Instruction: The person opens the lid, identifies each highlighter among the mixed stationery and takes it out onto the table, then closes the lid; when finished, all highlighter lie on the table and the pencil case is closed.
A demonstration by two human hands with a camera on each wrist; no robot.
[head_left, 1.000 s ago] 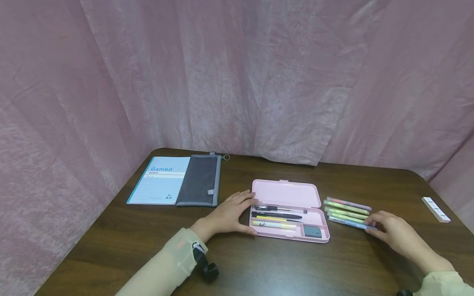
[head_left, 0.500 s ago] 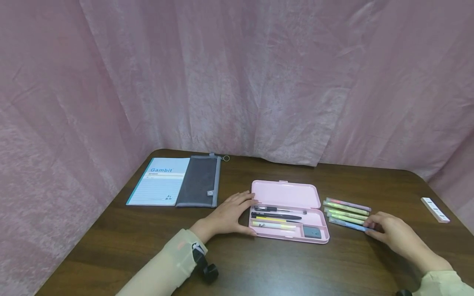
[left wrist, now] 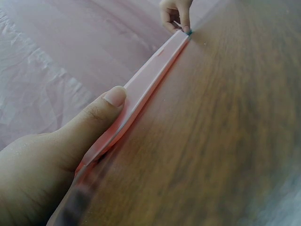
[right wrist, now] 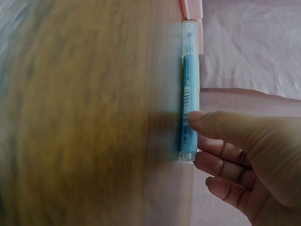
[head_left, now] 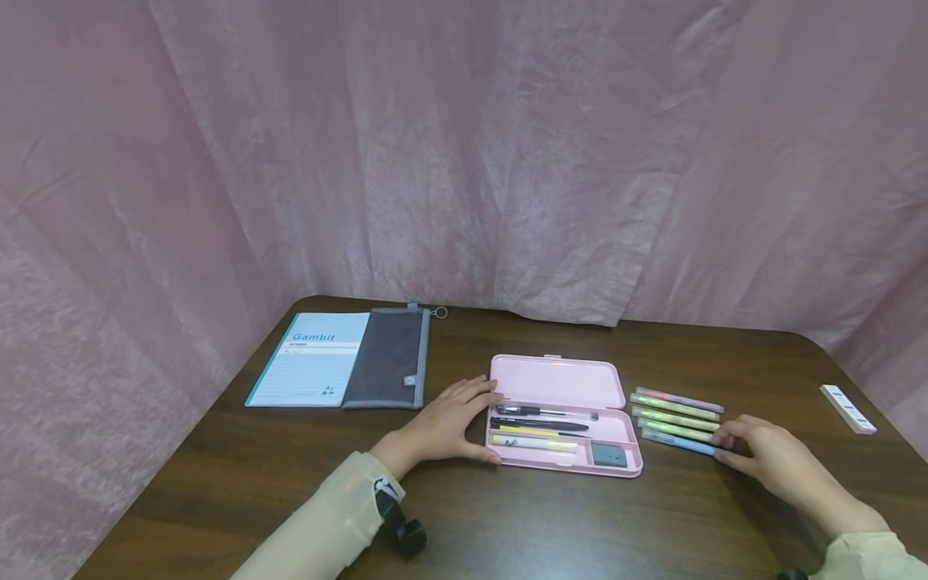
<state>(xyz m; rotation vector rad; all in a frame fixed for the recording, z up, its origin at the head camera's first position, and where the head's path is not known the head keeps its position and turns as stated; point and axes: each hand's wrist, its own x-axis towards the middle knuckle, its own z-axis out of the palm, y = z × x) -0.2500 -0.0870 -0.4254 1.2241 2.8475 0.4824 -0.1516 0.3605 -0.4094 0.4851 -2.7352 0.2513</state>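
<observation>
An open pink pencil case [head_left: 558,383] lies on the table in the head view, its lid folded back. Inside are a black-capped pen [head_left: 524,412], dark pens [head_left: 540,424], a pale yellow highlighter [head_left: 532,442] and a grey block [head_left: 608,455], perhaps an eraser. My left hand [head_left: 444,425] rests at the case's left end, fingers fairly straight. Its thumb [left wrist: 101,110] touches the front wall in the left wrist view. To the right, my right hand [head_left: 772,461] pinches the near end of a blue highlighter [right wrist: 189,77], lying beside several other highlighters [head_left: 677,409].
A Gambit notebook [head_left: 308,366] and a grey mesh zip pouch [head_left: 387,358] lie at the left. A small white strip-shaped box [head_left: 848,409] lies far right on the brown wooden table [head_left: 565,524]. A pink curtain [head_left: 464,161] hangs behind.
The right fingers have shifted slightly on the blue highlighter, whose near end now ends at the fingertips. The left hand and pencil case stay put; the head view has tilted slightly.
</observation>
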